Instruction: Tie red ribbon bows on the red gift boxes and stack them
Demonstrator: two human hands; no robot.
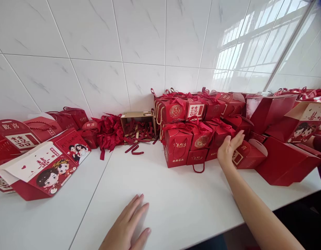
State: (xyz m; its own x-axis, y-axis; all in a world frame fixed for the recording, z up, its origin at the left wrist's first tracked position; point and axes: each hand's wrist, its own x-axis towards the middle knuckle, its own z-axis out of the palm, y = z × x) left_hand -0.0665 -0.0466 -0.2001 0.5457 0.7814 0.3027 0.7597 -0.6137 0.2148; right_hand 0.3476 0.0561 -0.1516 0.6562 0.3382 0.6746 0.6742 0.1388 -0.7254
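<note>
Broadly, a white bench (pixel 150 198) spans the scene, with ribbon-tied red boxes (pixel 177 147) stacked toward its far side. Just left of them sits a carton (pixel 136 114) of cut strips. The near left hand (pixel 126 224) is loosely spread, grasping nothing; the right hand (pixel 227 149), unclenched and apparently unladen, is at the stack's right end. Two loose strips (pixel 138 153) lie before the carton.

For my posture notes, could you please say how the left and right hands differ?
The left hand is nearer the camera, over white tabletop; the right hand is farther, beside a red box. The frame cuts the left hand, not the right hand. Both are bare.
</note>
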